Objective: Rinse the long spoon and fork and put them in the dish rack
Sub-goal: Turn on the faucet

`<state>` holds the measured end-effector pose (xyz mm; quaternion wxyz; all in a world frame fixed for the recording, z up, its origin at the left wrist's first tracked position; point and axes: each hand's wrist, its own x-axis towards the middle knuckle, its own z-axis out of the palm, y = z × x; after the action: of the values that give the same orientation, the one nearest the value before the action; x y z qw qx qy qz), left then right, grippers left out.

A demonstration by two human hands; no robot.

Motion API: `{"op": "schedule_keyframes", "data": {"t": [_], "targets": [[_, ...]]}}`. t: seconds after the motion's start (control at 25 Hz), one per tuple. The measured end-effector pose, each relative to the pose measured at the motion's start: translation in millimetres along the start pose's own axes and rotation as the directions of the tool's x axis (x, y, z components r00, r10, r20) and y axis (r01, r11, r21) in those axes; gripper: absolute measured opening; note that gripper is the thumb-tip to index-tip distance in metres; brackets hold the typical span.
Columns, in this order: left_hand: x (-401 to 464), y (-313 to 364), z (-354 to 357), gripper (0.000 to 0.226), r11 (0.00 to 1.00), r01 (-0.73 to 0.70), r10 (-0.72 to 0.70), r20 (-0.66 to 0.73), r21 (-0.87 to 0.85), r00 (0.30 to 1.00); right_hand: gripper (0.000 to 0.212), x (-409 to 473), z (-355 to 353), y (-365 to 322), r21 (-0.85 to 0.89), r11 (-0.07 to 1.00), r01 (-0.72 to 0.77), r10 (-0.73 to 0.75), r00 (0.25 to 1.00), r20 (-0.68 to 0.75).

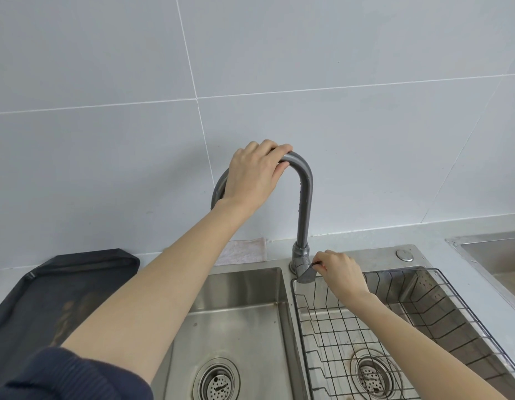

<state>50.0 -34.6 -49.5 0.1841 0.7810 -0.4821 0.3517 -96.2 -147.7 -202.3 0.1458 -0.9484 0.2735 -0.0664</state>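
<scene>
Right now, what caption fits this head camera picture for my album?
Left hand grips the faucet neck, right hand on its lever, wire dish rack empty.

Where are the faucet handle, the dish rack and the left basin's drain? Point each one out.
faucet handle [307, 275], head view, on the flat lever below the right fingers.
dish rack [331, 339], head view, on its wire floor.
left basin's drain [216, 383], head view, on the perforated strainer.

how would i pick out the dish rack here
Start at the grey faucet between two steel basins. The dish rack sits in the basin to its right. It is the only black wire grid; the left basin is bare steel.
</scene>
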Motion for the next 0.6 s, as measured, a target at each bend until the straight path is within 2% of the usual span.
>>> {"op": "schedule_keyframes", "data": {"t": [0.16,0.28,0.4,0.52,0.6], "targets": [[-1,-2,2,0.023,0.999,-0.023,0.024,-0.040,0.033,0.999,0.022,-1,1,0,-0.003,1.000,0.006,-0.006,1.000,-0.008],[-1,0,2,0.033,0.998,-0.021,0.023,-0.045,0.052,0.999,0.021,-2,0,1,0.019,1.000,0.006,-0.006,1.000,-0.012],[-2,1,3,0.028,0.998,-0.010,0.012,-0.034,0.057,0.999,0.021,-3,0,1,0.024,1.000,0.003,-0.003,1.000,-0.009],[-2,4,-1,0.025,0.999,0.020,-0.020,0.010,0.034,1.000,0.021,-4,-2,0,0.033,0.999,-0.004,0.004,1.000,-0.010],[-1,8,-9,0.031,0.999,0.050,-0.051,0.107,0.010,0.993,0.023,-7,-3,-2,0.025,1.000,0.002,-0.001,1.000,-0.007]]}}
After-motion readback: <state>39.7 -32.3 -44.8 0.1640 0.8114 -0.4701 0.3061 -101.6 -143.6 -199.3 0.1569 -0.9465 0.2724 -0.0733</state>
